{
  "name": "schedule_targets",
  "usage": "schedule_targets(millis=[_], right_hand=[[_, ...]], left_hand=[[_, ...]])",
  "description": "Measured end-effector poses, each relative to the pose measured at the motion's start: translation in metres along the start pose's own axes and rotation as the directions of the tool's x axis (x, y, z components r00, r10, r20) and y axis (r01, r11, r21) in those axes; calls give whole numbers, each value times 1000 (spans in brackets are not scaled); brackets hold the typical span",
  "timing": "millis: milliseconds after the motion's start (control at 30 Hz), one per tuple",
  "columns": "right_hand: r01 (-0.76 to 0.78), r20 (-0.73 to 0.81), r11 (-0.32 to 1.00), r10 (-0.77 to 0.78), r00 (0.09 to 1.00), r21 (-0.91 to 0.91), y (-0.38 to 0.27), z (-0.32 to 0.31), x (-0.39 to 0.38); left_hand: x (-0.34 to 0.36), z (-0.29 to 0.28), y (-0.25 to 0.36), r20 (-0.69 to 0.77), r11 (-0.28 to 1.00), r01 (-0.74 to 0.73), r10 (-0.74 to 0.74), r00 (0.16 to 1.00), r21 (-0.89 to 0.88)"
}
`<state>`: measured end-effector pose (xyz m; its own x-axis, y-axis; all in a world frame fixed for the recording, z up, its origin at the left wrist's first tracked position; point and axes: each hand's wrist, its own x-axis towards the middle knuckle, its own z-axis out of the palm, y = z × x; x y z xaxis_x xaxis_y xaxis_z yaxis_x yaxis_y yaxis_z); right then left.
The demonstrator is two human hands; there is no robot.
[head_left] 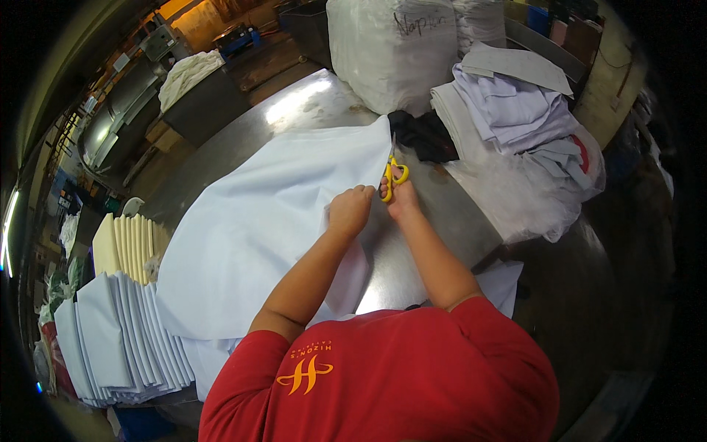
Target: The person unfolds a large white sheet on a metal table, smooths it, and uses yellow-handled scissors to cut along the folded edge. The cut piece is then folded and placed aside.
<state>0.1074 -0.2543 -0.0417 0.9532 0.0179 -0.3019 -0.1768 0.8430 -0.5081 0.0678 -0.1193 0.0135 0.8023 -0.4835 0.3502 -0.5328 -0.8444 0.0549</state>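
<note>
A large white cloth (258, 206) is spread over the steel table (309, 96), its far right corner near the scissor tips. My left hand (350, 208) is closed on the cloth's right edge. Just to its right, my right hand (401, 199) grips yellow-handled scissors (396, 174), their blades pointing away from me beside that edge. Whether the blades touch the cloth I cannot tell. A dark crumpled cloth (420, 132) lies just beyond the scissors.
Folded white cloths (110, 331) and cream cloths (125, 250) are stacked at left. A big wrapped white bundle (383, 51) stands at the back, with piled linens (508, 110) and plastic wrapping (515, 199) at right. A bin of linen (188, 85) stands beyond the table.
</note>
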Motion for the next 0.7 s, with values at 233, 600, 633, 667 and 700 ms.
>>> schedule_targets(millis=[233, 600, 633, 667, 700], right_hand=[[11, -1, 1000, -11, 1000, -21, -2, 4, 4], [36, -45, 998, -37, 998, -43, -9, 10, 18], [48, -26, 998, -49, 998, -39, -10, 11, 20], [58, -23, 998, -59, 998, -35, -11, 13, 21], [66, -33, 997, -67, 997, -34, -12, 14, 21]], left_hand=[[-5, -11, 5, 103, 999, 53, -52, 993, 1], [-22, -29, 8, 45, 998, 35, -32, 998, -57], [-24, -31, 8, 45, 997, 38, -36, 998, -62], [-25, -33, 8, 35, 997, 37, -35, 999, -72], [-27, -34, 9, 29, 996, 42, -40, 999, -80]])
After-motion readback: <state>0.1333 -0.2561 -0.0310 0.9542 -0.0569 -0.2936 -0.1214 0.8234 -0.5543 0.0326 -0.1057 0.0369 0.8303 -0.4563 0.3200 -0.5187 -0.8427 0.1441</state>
